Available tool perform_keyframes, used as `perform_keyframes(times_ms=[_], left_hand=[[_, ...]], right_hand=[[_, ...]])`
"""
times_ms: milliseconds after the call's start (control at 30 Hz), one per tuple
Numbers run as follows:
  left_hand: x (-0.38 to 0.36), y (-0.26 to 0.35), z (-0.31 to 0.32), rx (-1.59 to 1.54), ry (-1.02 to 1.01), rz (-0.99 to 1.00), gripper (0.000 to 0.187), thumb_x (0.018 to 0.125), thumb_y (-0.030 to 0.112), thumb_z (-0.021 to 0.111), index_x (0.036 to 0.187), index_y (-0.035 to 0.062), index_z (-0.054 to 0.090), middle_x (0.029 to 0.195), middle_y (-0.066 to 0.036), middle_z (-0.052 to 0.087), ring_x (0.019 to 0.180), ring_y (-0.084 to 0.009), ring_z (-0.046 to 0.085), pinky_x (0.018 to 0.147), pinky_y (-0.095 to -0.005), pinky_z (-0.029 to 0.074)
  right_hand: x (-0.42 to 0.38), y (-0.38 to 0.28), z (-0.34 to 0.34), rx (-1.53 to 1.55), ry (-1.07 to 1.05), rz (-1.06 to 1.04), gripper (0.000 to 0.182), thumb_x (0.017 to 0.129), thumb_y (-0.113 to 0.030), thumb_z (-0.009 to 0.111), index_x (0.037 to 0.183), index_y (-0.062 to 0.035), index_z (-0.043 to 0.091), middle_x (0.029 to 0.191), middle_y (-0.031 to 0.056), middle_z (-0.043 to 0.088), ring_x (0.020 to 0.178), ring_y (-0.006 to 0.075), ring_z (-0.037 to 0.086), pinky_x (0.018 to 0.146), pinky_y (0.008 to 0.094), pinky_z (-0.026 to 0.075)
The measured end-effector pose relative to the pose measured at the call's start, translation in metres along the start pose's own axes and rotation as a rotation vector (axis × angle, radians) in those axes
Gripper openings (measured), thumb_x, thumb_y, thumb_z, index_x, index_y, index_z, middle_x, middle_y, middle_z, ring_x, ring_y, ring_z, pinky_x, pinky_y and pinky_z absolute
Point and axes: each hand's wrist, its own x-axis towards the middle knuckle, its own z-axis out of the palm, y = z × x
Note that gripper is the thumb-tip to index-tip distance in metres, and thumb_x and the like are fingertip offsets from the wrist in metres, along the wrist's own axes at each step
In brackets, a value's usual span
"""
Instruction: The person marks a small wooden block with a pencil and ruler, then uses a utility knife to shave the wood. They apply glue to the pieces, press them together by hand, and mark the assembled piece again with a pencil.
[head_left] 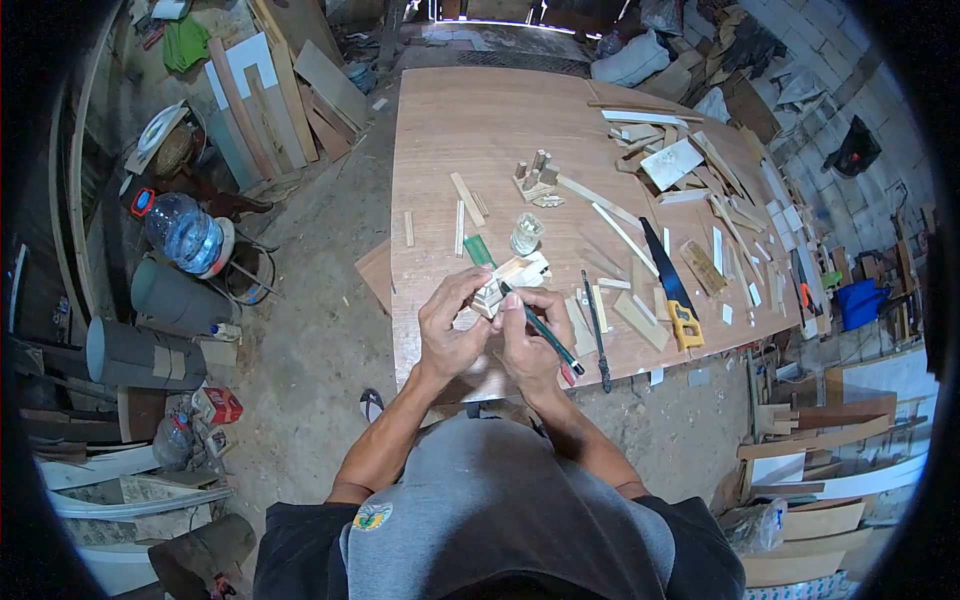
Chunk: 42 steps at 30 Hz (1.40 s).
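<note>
Close to the near edge of the worktable, my left hand (450,325) is closed round a small pale wooden piece (487,300). A dark green pencil (555,346) sits in the fingers of my right hand (530,350), slanting down to the right, its upper end at the wooden piece. Both hands are side by side, fingertips close together. Just beyond them lie a light wooden block (525,268) and a green strip (479,250). A glass jar (526,234) stands behind these. To the right of my right hand lies a slim dark rod-like tool (597,335).
A handsaw (672,280) with a yellow handle lies on the table (470,120). Small wooden posts on a base (537,178) stand farther back. Offcuts (672,163) are heaped at the far right. Left on the floor side stands a large water bottle (185,232).
</note>
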Motion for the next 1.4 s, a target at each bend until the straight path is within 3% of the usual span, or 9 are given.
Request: perform_keyframes(times_ms=[67, 300, 500, 567, 700, 1000, 1133, 1233, 1400], left_hand=[[-0.001, 0.001, 0.0, -0.038, -0.014, -0.045, 0.051, 0.071, -0.009, 0.073, 0.12, -0.0009, 0.065, 0.121, -0.02, 0.066, 0.109, -0.0278, 0.067, 0.085, -0.0329, 0.055], [0.0, 0.002, 0.001, -0.055, 0.037, -0.028, 0.053, 0.069, -0.009, 0.072, 0.121, -0.0008, 0.065, 0.122, -0.018, 0.066, 0.109, -0.0261, 0.066, 0.085, -0.032, 0.054], [0.0, 0.0, -0.001, -0.07, 0.032, -0.048, 0.054, 0.071, -0.006, 0.071, 0.125, 0.0001, 0.063, 0.124, -0.016, 0.065, 0.115, -0.0251, 0.062, 0.092, -0.0326, 0.05], [0.002, -0.001, 0.0, -0.073, 0.058, -0.007, 0.053, 0.07, -0.008, 0.069, 0.122, -0.0005, 0.064, 0.122, -0.017, 0.066, 0.107, -0.0229, 0.065, 0.084, -0.0293, 0.053], [0.003, -0.003, 0.001, -0.062, 0.075, 0.013, 0.054, 0.069, -0.009, 0.066, 0.122, -0.0005, 0.064, 0.122, -0.017, 0.065, 0.108, -0.0222, 0.065, 0.083, -0.0288, 0.053], [0.004, -0.001, -0.004, -0.079, 0.045, -0.048, 0.054, 0.069, -0.01, 0.064, 0.122, -0.0005, 0.065, 0.123, -0.017, 0.065, 0.107, -0.0205, 0.065, 0.081, -0.027, 0.053], [0.003, -0.002, -0.003, -0.089, 0.062, -0.03, 0.053, 0.07, -0.01, 0.065, 0.122, -0.0013, 0.064, 0.122, -0.018, 0.065, 0.11, -0.0252, 0.065, 0.088, -0.0311, 0.054], [-0.001, -0.002, -0.001, -0.108, 0.076, -0.047, 0.053, 0.07, -0.009, 0.066, 0.122, -0.0021, 0.064, 0.122, -0.02, 0.065, 0.113, -0.0281, 0.065, 0.093, -0.0342, 0.053], [-0.001, -0.002, -0.004, -0.09, 0.06, -0.034, 0.053, 0.069, -0.009, 0.069, 0.121, -0.003, 0.064, 0.122, -0.021, 0.065, 0.114, -0.0299, 0.064, 0.096, -0.0363, 0.052]], right_hand=[[-0.003, 0.002, 0.001, 0.215, 0.05, -0.053, 0.015, 0.09, -0.001, 0.068, 0.099, 0.0045, 0.057, 0.089, 0.0127, 0.068, 0.068, 0.0108, 0.065, 0.056, 0.0234, 0.052], [-0.01, -0.001, -0.003, 0.276, -0.025, 0.002, 0.014, 0.089, 0.0, 0.066, 0.099, 0.0039, 0.057, 0.09, 0.0121, 0.068, 0.069, 0.0102, 0.064, 0.057, 0.0229, 0.051], [-0.007, 0.005, -0.001, 0.195, -0.058, -0.094, 0.014, 0.087, -0.001, 0.067, 0.098, 0.0026, 0.059, 0.089, 0.0128, 0.068, 0.072, 0.0121, 0.065, 0.061, 0.0259, 0.052], [-0.005, 0.001, 0.0, 0.194, -0.063, -0.094, 0.014, 0.087, -0.001, 0.068, 0.098, 0.0024, 0.059, 0.089, 0.0133, 0.068, 0.072, 0.0126, 0.065, 0.061, 0.0262, 0.052], [0.0, -0.001, 0.0, 0.097, -0.122, -0.202, 0.015, 0.092, 0.004, 0.063, 0.101, 0.0037, 0.051, 0.09, 0.0139, 0.064, 0.069, 0.0115, 0.064, 0.059, 0.024, 0.053], [0.001, 0.001, 0.003, 0.077, -0.13, -0.227, 0.015, 0.091, 0.003, 0.064, 0.1, 0.0039, 0.053, 0.089, 0.0134, 0.066, 0.068, 0.011, 0.064, 0.056, 0.0235, 0.052], [0.001, -0.002, 0.005, 0.118, -0.137, -0.209, 0.014, 0.091, 0.003, 0.065, 0.099, 0.0035, 0.054, 0.09, 0.0132, 0.066, 0.069, 0.0107, 0.064, 0.058, 0.0231, 0.052], [-0.003, -0.001, 0.008, 0.324, -0.031, -0.034, 0.014, 0.089, 0.001, 0.067, 0.1, 0.0031, 0.057, 0.093, 0.0148, 0.067, 0.074, 0.0141, 0.065, 0.063, 0.0269, 0.053], [-0.001, -0.005, 0.003, 0.089, -0.127, -0.236, 0.015, 0.092, 0.004, 0.063, 0.103, 0.0052, 0.053, 0.093, 0.0148, 0.065, 0.069, 0.0116, 0.065, 0.057, 0.0243, 0.052]])
